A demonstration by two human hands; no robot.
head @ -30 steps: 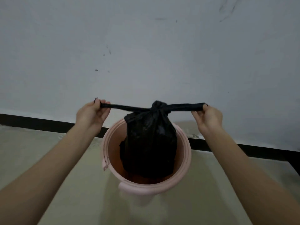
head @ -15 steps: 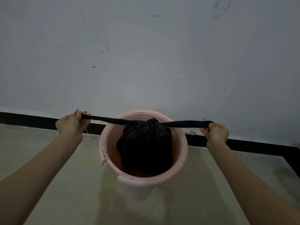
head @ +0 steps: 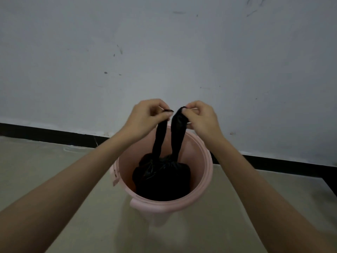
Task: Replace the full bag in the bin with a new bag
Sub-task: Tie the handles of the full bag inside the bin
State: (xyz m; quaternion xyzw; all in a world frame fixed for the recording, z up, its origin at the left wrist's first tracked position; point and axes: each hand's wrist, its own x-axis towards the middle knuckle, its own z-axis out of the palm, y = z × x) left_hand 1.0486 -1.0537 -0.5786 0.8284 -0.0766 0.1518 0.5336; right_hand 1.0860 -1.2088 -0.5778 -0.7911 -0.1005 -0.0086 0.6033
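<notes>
A pink round bin point(head: 207, 172) stands on the floor against the wall. Inside it sits a full black bag point(head: 161, 179), knotted at the top. Two black tails rise from the knot. My left hand point(head: 147, 116) pinches the left tail point(head: 160, 138) above the bin. My right hand point(head: 199, 116) pinches the right tail point(head: 177, 132). Both hands are close together, almost touching, over the far rim. No new bag is in view.
A pale grey wall point(head: 164, 52) with scuff marks rises right behind the bin, with a black skirting strip point(head: 54, 133) along its foot. The floor point(head: 54, 170) is beige tile. A dark edge point(head: 328, 187) shows at the right.
The hands were stretched wide apart, pulling the tails taut sideways. Now they have come together above the bin, tails pointing up, and the bag has sunk lower into the bin.
</notes>
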